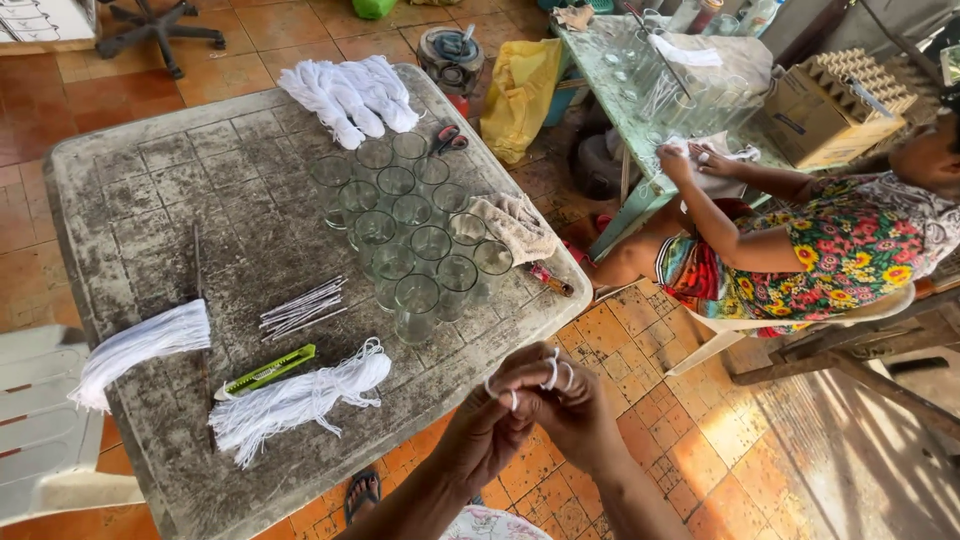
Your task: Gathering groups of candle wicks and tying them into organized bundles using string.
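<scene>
My left hand [487, 428] and my right hand [572, 398] meet just off the near right corner of a worn grey table [150, 190]. White string [552, 372] is looped around the fingers of both hands. On the table close by lies a bundle of white string [300, 398], a green utility knife [268, 371] and a small pile of thin metal rods [302, 307]. Several empty clear glasses [410, 235] stand grouped in the middle of the table.
More white string bundles lie at the left edge [140, 350] and far edge [350, 95]. A beige cloth [515, 225] rests by the glasses. Another person in a flowered dress [830, 255] works at a green table [640, 110] to the right. A white chair [40, 420] stands left.
</scene>
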